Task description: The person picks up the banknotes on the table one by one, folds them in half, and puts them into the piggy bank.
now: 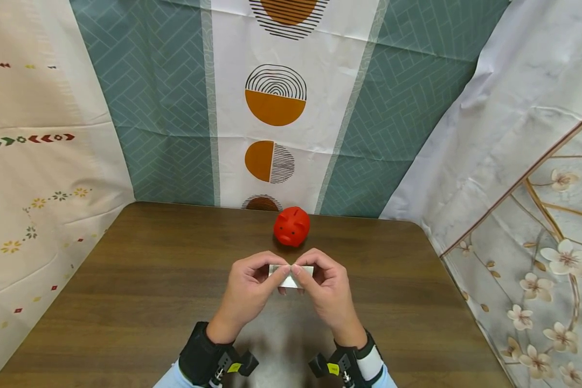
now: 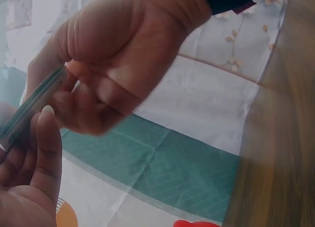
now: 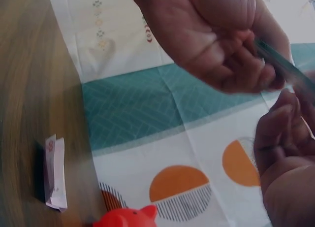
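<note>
Both hands pinch a small folded banknote [image 1: 291,281], pale greenish white, above the middle of the table. My left hand [image 1: 246,291] grips its left end between thumb and fingers, and my right hand [image 1: 331,291] has the right end; the thumb tips meet near its top edge. From the side, the left wrist view shows the banknote [image 2: 35,105] as a thin layered green strip. Just beyond the hands, a red piggy bank [image 1: 291,226] faces me, a slot on top. A folded pinkish paper strip [image 3: 56,174] with red print lies on the table in the right wrist view.
The brown wooden table [image 1: 150,280] ends at a patterned teal and white curtain [image 1: 174,108] behind the piggy bank. Floral cloths hang at the left [image 1: 39,215] and right [image 1: 528,242]. Dark wrist straps with small cameras sit on both forearms.
</note>
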